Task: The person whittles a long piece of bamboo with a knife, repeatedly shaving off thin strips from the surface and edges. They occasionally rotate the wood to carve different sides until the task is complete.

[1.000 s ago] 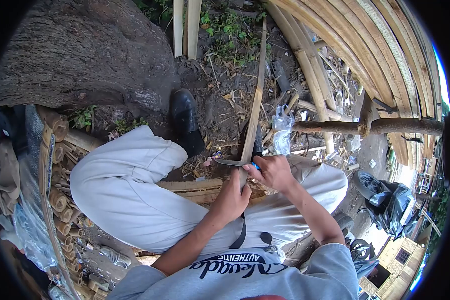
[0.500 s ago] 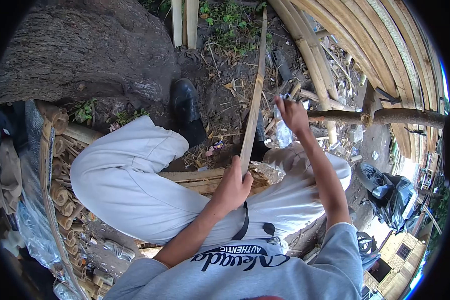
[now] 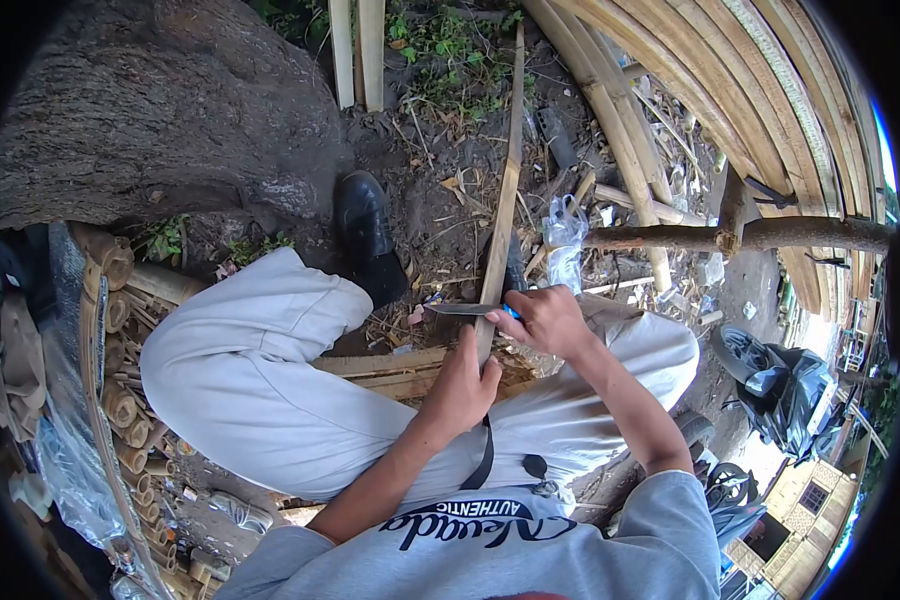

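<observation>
An outdoor yard of bare dark earth [image 3: 440, 215] strewn with dry shavings and scraps, seen from above the seated person's lap. Nearest the camera is the grey printed sweatshirt [image 3: 490, 545], and from it both bare forearms reach forward over the pale grey trousers [image 3: 260, 370]. The left hand [image 3: 462, 390] comes up from the lower left with the elbow bent, fingers wrapped tight around the near end of a long thin tan bamboo strip [image 3: 505, 190], thumb pressed along its side. The right hand [image 3: 548, 320] comes in from the right, wrist cocked inward, fist closed on the blue handle of a steel-bladed knife [image 3: 462, 309]; the blade lies flat and crosswise, pointing left, touching the strip just beyond the left hand. The strip runs away from the lap, slightly tilted, toward the weeds at the top. Under the hands lie flat split bamboo boards [image 3: 390, 365]. Beyond them a black leather shoe [image 3: 365, 235] rests on the ground beside a large grey tree trunk [image 3: 150, 110]. To the right a crumpled clear plastic bag [image 3: 565, 240] lies near a rough wooden branch pole [image 3: 760, 235], with curved bamboo poles [image 3: 730, 90] stacked farther back.
</observation>
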`<act>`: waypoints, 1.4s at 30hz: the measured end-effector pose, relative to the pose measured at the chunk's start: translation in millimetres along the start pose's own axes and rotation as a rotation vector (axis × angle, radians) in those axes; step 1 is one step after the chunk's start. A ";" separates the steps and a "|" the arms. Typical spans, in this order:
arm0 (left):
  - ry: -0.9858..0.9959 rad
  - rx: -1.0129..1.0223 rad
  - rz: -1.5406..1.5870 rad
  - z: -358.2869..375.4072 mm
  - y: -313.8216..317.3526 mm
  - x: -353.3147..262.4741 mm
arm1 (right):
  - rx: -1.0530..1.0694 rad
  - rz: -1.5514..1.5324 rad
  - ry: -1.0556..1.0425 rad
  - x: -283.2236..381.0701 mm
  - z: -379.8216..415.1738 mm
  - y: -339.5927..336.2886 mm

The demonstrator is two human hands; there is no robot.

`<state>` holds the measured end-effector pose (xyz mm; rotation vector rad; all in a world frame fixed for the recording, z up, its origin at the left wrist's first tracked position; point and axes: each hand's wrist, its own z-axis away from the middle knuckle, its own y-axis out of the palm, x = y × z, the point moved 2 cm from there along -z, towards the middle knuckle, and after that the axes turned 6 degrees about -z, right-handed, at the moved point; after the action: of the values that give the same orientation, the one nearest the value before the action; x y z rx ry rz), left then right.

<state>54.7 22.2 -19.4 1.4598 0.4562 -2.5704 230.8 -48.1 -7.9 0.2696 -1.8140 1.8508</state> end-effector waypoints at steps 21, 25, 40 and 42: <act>-0.057 -0.026 -0.011 1.7 -3.2 -4.6 | -0.089 0.100 0.226 -60.0 -41.1 -4.8; -0.045 0.011 0.045 1.3 -3.9 -7.0 | 0.084 -0.027 0.148 8.5 1.6 -7.0; -0.003 -0.056 -0.133 2.4 0.7 0.4 | -0.183 0.223 0.312 -152.7 -106.4 -3.2; 0.002 -0.037 -0.090 0.2 -1.6 6.5 | -0.186 0.176 0.364 -145.1 -107.4 -5.5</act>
<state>50.8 23.8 -24.5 1.4612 0.5795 -2.6138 378.9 23.0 -83.0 -0.2857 -1.7764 1.6941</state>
